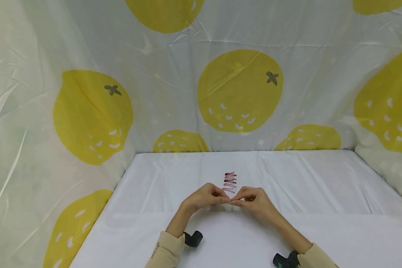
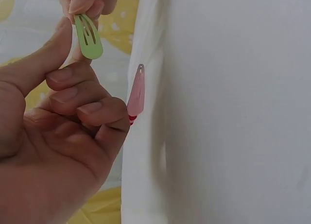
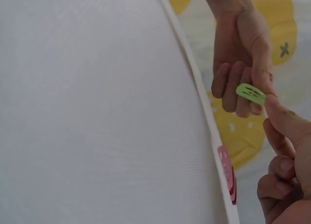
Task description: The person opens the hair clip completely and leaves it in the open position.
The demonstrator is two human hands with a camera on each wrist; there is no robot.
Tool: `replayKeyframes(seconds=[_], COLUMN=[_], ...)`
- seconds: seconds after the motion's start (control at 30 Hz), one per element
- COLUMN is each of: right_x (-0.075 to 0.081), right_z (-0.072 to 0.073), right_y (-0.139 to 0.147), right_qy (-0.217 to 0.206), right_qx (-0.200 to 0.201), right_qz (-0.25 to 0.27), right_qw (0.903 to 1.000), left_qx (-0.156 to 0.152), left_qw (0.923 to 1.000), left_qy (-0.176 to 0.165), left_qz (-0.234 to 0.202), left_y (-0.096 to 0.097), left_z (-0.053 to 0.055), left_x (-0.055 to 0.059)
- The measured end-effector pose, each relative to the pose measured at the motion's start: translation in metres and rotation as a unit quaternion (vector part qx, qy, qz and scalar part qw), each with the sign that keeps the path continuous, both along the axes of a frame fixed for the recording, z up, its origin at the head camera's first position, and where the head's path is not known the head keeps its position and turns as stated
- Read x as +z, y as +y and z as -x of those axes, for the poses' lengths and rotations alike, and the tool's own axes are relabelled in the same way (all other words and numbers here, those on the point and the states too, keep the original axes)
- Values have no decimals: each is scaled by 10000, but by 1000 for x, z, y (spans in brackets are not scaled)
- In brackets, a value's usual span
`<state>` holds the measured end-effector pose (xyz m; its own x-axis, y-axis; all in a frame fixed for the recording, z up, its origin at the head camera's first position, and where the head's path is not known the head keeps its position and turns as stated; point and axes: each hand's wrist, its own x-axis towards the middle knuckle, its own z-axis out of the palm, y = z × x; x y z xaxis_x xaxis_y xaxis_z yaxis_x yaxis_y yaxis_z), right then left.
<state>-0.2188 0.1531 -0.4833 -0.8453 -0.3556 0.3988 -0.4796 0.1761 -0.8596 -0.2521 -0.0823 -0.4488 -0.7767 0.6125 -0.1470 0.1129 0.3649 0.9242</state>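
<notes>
A light green snap hair clip [image 2: 91,48] is between the two hands, its rounded end sticking out past the fingertips. My right hand [image 1: 256,199] pinches its narrow end between thumb and index finger. At that same end, the thumb and index finger of my left hand [image 1: 204,196] meet the right fingertips and pinch the clip too. The other left fingers curl loosely toward the palm. Just beyond the hands, several pink and dark red hair clips [image 1: 230,181] lie in a column on the white table. The nearest is a pink clip [image 3: 224,161].
A white cloth covers the table [image 1: 321,186], with creases toward the back. Behind and at both sides hangs a pale curtain [image 1: 167,93] printed with yellow lemons. Black wrist devices [image 1: 193,239] sit at both beige sleeves [image 1: 165,249].
</notes>
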Motion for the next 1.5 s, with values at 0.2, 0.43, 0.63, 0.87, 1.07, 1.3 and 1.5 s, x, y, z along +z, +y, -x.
replayKeyframes(seconds=[0.2,0.43,0.63,0.87,1.07,1.3,1.5], right_x=[0,0,-1,-3,-5,-7,-11], right_z=[0,0,-1,-6,-9,-7,-5], right_y=[-1,0,-3,-10,-16,-16,-15], right_qy=[372,439,724,1262,1214,745,574], right_qx=[-523,-836,-1195,-1555,-1922,-2195,-2212], right_qz=[133,88,27,159,-135,-472,-544], right_qw=[9979,9955,9902,9796,9737,9716,9720], left_qx=[278,688,975,1136,1131,902,831], left_qw=[9979,9835,9663,9537,9501,9567,9602], left_qy=[592,1669,2369,2736,2846,2699,2592], left_qz=[24,143,254,521,587,619,635], left_y=[-2,5,14,22,23,18,14], left_z=[1,-2,-4,-8,-7,-3,-1], left_x=[1,3,4,0,-2,-1,-1])
